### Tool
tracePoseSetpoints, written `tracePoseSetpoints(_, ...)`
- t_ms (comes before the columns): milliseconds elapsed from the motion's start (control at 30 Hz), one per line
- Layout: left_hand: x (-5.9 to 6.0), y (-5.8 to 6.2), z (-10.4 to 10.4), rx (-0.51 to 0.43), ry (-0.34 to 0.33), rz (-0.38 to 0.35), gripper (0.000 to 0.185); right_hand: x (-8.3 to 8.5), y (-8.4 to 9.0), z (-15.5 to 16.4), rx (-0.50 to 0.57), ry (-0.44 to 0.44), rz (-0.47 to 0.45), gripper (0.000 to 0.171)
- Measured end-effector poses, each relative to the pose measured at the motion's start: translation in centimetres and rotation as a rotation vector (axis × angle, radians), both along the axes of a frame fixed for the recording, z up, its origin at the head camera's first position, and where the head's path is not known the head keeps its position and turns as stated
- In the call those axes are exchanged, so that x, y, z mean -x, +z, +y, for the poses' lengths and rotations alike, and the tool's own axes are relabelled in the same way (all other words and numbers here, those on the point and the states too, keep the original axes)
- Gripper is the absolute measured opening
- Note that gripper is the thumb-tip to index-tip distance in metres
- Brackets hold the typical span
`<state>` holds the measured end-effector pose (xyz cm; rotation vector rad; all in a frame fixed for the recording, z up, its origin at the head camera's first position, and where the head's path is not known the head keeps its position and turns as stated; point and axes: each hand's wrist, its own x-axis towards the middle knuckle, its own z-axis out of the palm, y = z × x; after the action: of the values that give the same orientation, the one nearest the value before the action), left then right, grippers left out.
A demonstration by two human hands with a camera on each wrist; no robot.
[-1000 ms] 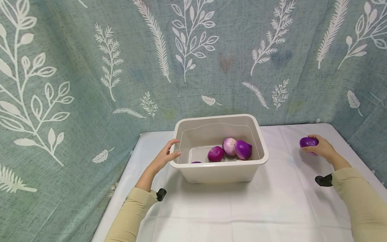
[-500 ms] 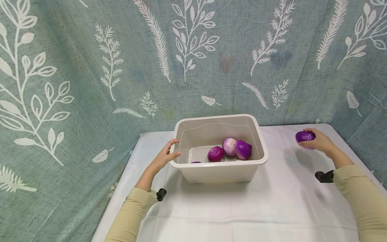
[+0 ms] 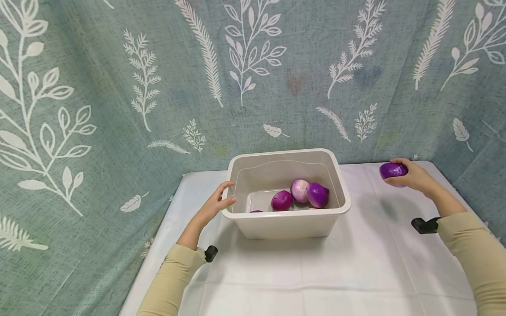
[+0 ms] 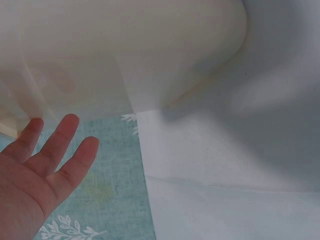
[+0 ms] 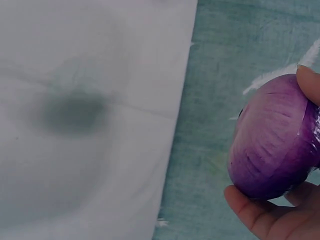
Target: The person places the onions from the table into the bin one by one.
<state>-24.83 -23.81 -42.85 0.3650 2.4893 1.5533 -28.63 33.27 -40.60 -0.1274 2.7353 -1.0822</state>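
In the head view, my right hand [image 3: 415, 177] pinches a purple onion [image 3: 389, 172] between thumb and fingers, above the white tabletop at the right. The right wrist view shows this onion [image 5: 272, 135] from close by, its skin shiny and streaked, its shadow falling on the cloth. A pale grey plastic bin [image 3: 284, 226] stands mid-table. Several onions lie in it: a magenta one [image 3: 282, 200], a pale pinkish one [image 3: 299, 191] and a purple one [image 3: 318, 195] among them. At the bin's left rim my left hand [image 3: 213, 206] rests, fingers extended and spread along its outer wall.
The table wears a creased white cloth [image 3: 316, 272]. A green curtain [image 3: 284, 118] with white leaf prints hangs behind the table and along both sides. The front wall of the bin partly hides the onions lowest in it.
My right hand has lifted the onion off the tabletop and carried it up and slightly left, away from its shadow. The left hand and bin stay where they were.
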Motion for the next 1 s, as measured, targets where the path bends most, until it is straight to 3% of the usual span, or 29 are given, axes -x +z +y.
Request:
tracePoseSetpoints(200, -0.1, 0.4, 0.1, -0.01, -0.009, -0.015, 0.057, -0.4, 1.9, -1.1, 0.045, 0.026, 0.005, 0.085)
tracePoseSetpoints(433, -1.5, 2.7, 1.0, -0.009, -0.026, -0.022, 0.057, -0.9, 4.2, -2.6, 0.086, 0.009, -0.028, 0.087)
tracePoseSetpoints(567, -1.7, 3.0, 1.2, 0.011, -0.022, -0.02, 0.057, -1.2, 5.4, -3.6, 0.111, 0.012, -0.038, 0.087)
tracePoseSetpoints(700, -1.5, 2.8, 1.1, 0.01, -0.031, -0.015, 0.059, -1.5, 6.4, -4.7, 0.122, 0.034, -0.035, 0.086)
tracePoseSetpoints(1000, 0.1, 0.0, 0.0, 0.008, -0.005, -0.001, 0.058, -1.5, 8.6, -7.8, 0.129, 0.117, 0.018, 0.078)
